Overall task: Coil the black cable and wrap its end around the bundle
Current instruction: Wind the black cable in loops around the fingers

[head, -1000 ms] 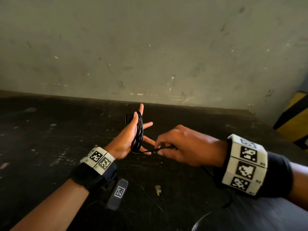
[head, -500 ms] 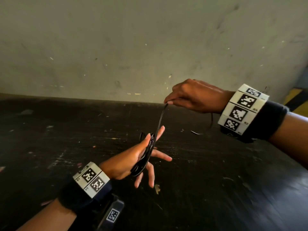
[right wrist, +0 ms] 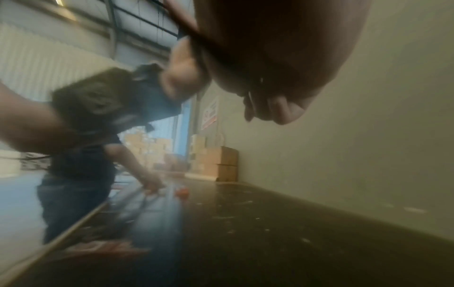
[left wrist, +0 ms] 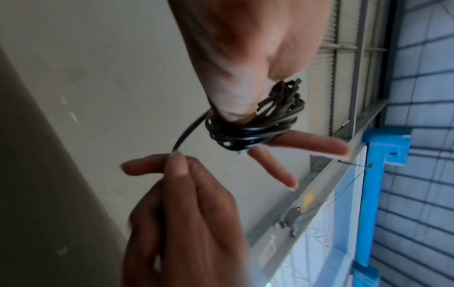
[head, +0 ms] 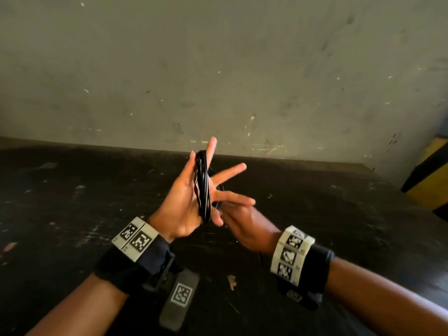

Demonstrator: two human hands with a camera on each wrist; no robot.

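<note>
In the middle of the head view, the black cable (head: pixel 203 187) sits as a tight bundle of many thin, glossy loops around my left hand (head: pixel 186 204). I keep these fingers (head: pixel 228 169) straight and spread, so the hand works as a form for the coil. Lower right of it, my right hand (head: pixel 244 221) pinches the free strand (left wrist: pixel 188 134), I think to guide the next turn.

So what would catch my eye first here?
The black cable wound in a thick bundle around the spread fingers of the left hand, held up at the centre above the dark table. Just right of it, the right hand pinches the loose strand. Both wrists carry checkered marker bands.
</note>
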